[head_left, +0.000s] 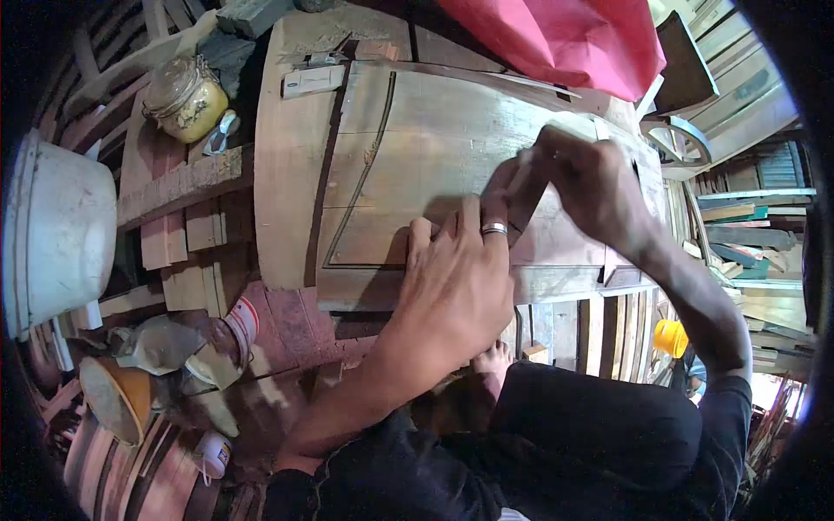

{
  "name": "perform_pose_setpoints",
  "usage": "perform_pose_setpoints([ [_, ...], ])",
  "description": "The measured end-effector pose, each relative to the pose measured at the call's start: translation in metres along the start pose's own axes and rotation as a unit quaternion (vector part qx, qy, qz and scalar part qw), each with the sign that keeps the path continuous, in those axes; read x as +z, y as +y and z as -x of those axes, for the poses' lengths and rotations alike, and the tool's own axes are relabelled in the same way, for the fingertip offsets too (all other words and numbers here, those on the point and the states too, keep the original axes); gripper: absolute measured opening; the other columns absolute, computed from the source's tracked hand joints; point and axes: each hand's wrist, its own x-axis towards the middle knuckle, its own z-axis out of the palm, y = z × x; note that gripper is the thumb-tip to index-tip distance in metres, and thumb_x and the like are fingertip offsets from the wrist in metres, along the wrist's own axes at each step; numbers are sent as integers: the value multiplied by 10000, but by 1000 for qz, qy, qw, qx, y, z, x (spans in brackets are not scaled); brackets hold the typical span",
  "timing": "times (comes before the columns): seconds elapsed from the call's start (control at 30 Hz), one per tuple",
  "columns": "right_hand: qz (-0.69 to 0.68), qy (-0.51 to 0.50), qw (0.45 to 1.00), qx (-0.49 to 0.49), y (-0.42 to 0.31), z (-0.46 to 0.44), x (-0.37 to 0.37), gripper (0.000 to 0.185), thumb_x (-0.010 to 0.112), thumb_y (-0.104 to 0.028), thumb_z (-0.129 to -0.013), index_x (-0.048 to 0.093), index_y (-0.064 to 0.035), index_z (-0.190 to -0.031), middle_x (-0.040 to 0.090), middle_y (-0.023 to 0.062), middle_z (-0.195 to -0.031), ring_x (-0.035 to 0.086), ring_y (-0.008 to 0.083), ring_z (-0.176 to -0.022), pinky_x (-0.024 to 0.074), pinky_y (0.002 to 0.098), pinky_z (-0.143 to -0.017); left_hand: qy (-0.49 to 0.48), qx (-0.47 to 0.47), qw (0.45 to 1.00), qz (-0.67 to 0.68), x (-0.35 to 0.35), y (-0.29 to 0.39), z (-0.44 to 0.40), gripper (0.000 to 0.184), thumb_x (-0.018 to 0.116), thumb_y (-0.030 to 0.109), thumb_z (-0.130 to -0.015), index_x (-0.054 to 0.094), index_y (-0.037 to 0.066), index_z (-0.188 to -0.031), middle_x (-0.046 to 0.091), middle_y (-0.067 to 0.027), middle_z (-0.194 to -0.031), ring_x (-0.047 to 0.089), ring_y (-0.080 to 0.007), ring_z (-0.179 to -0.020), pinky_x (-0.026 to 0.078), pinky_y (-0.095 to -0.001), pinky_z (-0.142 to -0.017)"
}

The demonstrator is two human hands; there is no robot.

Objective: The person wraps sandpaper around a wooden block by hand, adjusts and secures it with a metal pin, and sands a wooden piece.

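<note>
A wooden panel (434,130) with dark grooved lines lies on a board in front of me. My left hand (460,273), with a ring on one finger, rests palm down on its near part, fingers spread and slightly bent. My right hand (599,178) is closed and raised just over the panel, to the right of my left fingers; motion blurs it. A flat dark piece (527,195) shows between the two hands, apparently in my right fingers. Its kind is too blurred to tell. My left thumb is hidden.
A small white box (314,82) lies by the panel's far left corner. Red cloth (573,39) hangs over the far side. To the left are a lidded jar (184,100), a white bucket (65,234) and an orange-rimmed container (115,399). Stacked timber stands at right.
</note>
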Motion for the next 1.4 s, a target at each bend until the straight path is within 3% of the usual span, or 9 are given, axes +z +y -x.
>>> perform_pose_setpoints([
  [0.43, -1, 14, 1000, 24, 2, -4, -3, 147, 617, -90, -1016, 591, 0, -902, 736, 194, -792, 702, 356, -667, 537, 411, -625, -6, -9, 1000, 11, -1, 1, 0, 453, 594, 96, -870, 555, -119, -1267, 565, -248, -1139, 615, -364, -1051, 375, -512, -921],
  [0.5, -100, -11, 995, -4, -10, 13, 11, 77, 620, -20, -979, 606, 20, -915, 750, 186, -838, 754, 371, -801, 581, 402, -713, 36, 15, 999, 20, 4, -1, 1, 245, 578, 134, -881, 621, -77, -996, 535, -316, -1179, 630, -440, -882, 381, -524, -902],
  [0.73, -5, 6, 996, 92, 4, -12, -11, 90, 604, -20, -1000, 601, 24, -921, 755, 193, -881, 769, 290, -799, 568, 391, -685, 4, -9, 999, 40, 0, 0, -1, 252, 559, 158, -908, 614, -68, -1004, 539, -331, -1183, 630, -440, -930, 379, -531, -916],
  [0.8, -8, 13, 1000, -5, 8, 6, 3, 74, 613, -49, -1008, 635, 4, -961, 746, 183, -849, 767, 290, -770, 575, 386, -681, 44, 23, 999, -6, 5, -1, 2, 285, 556, 165, -919, 591, -69, -1079, 537, -309, -1142, 630, -435, -924, 382, -525, -894],
  [0.83, -155, -24, 987, -29, -10, 13, 10, 55, 623, -55, -998, 655, -11, -1003, 720, 195, -821, 745, 352, -742, 569, 388, -661, 44, 22, 999, -5, 4, -1, 1, 285, 556, 165, -919, 591, -69, -1079, 537, -309, -1142, 630, -435, -924, 382, -525, -894],
  [1.03, 16, 55, 998, 27, 10, -6, -6, 234, 612, -194, -1039, 640, -1, -910, 723, 193, -798, 683, 348, -634, 523, 409, -578, 17, 3, 1000, 11, 1, 0, -1, 399, 571, 170, -913, 559, -83, -1222, 540, -289, -1138, 633, -431, -928, 385, -532, -886],
  [1.2, -44, -38, 998, -14, -30, 23, 9, 33, 612, -8, -967, 632, -10, -992, 707, 226, -841, 684, 444, -737, 544, 430, -628, 18, 14, 1000, -4, 2, -1, 1, 379, 560, 160, -917, 570, -77, -1212, 538, -278, -1135, 631, -425, -909, 387, -527, -881],
  [1.33, 36, 68, 997, -12, 20, -1, -1, 54, 618, -71, -986, 660, -40, -1001, 729, 194, -830, 703, 380, -673, 525, 427, -564, -3, 1, 999, 32, -1, -1, 0, 405, 588, 153, -887, 570, -81, -1217, 539, -285, -1147, 629, -426, -934, 384, -535, -887],
  [1.4, 83, 29, 994, 63, 8, 0, -8, 75, 605, -41, -1007, 647, 2, -962, 728, 144, -792, 768, 252, -785, 567, 358, -689, 26, 4, 999, 20, 3, -2, 0, 394, 591, 145, -883, 576, -81, -1205, 538, -278, -1133, 631, -421, -915, 385, -531, -874],
])
